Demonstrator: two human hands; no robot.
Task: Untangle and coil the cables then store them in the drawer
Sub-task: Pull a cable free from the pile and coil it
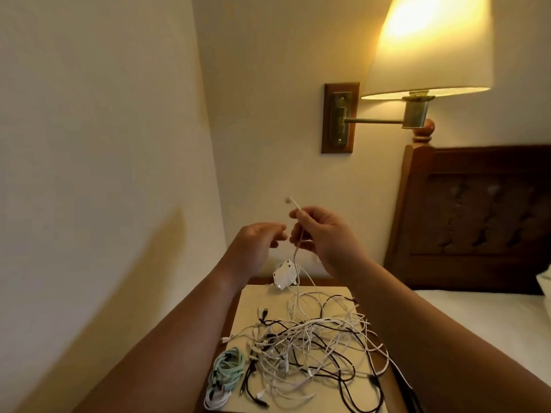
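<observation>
R hand pinching white cable w/ L hand loose beside, above tangle.

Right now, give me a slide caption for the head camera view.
Right hand lifts a white cable from the tangled pile on the nightstand; left hand open beside it.

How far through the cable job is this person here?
Early. One teal coil and a white coil lie done. The right hand pinches a white cable lifted from the tangle; the left hand is open. No drawer is visible.
</observation>
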